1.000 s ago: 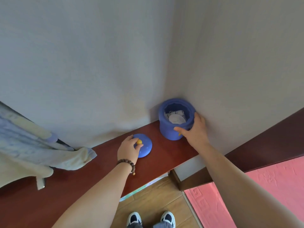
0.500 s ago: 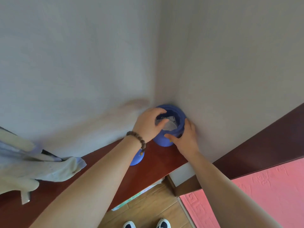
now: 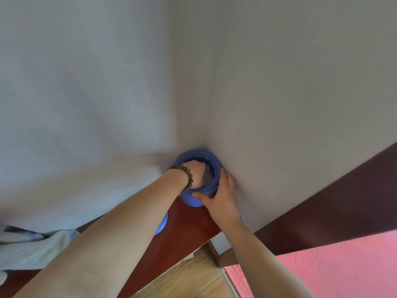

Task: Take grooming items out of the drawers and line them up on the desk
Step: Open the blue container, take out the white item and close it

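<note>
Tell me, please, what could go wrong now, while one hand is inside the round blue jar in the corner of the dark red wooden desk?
1. The left hand fills the mouth of the round blue jar, so pulling out with an item may lift or tip it, although the right hand grips its side.
2. The blue lid lies under the left forearm and could be knocked along the dark red wooden desk.
</note>
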`<state>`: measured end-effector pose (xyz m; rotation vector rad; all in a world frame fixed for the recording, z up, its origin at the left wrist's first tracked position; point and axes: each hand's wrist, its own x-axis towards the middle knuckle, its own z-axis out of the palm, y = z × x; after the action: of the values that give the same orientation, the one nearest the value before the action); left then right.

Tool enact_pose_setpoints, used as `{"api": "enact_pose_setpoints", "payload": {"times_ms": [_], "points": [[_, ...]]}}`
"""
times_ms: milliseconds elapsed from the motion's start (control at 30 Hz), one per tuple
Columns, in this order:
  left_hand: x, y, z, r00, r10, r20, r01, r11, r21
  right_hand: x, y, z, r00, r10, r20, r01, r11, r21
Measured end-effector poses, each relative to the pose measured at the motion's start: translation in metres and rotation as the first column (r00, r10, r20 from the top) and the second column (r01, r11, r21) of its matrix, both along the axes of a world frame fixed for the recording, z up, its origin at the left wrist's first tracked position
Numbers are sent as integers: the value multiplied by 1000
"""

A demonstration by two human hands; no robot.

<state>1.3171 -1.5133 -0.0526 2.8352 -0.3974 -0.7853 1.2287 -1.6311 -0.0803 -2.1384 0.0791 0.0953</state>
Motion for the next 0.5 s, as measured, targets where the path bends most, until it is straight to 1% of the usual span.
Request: {"api": "enact_pose_setpoints", "payload": {"times_ms": [167, 300, 400, 500], "points": [[-4, 5, 1, 994, 98, 55, -88, 984, -157, -2, 1, 1, 1000, 5, 21, -5, 1000, -5], [-6, 8, -1, 986, 143, 86, -120, 967, -225, -1, 1, 3, 1000, 9, 23, -9, 1000, -5], [-10, 8, 0, 979, 186, 88, -147, 931, -335, -1, 1, 3, 1000, 6, 29, -6, 1000, 13], [-17, 10, 5, 954, 249, 165, -155, 885, -439, -1, 1, 3, 999, 6, 42, -8, 999, 38]]}}
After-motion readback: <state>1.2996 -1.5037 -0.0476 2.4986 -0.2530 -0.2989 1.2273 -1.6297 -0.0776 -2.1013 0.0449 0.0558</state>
